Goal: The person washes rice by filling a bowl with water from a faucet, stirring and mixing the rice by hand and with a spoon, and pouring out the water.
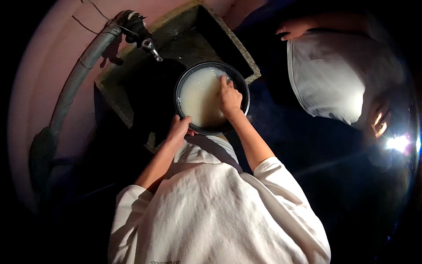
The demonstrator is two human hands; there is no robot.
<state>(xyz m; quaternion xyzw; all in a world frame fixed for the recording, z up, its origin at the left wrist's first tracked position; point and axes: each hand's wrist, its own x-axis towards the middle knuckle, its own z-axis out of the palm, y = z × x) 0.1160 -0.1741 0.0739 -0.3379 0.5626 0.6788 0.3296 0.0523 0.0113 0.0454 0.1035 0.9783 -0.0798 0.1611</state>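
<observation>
Grey pipe against pink wall, another person, bright light

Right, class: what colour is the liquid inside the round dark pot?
The liquid is cloudy off-white, seen best in the head view.

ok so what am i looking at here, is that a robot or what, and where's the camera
No machine here: each grip is a person's bare hand. The single picture comes from a camera on that person's head, looking down past their white shirt. The left grip holds the rim of a dark round container of cloudy liquid. The right grip reaches inside; whether it dips into the liquid is unclear. Beyond is a basin with a tap above it. At right is another person in pale clothing, with a bright light nearby.
</observation>
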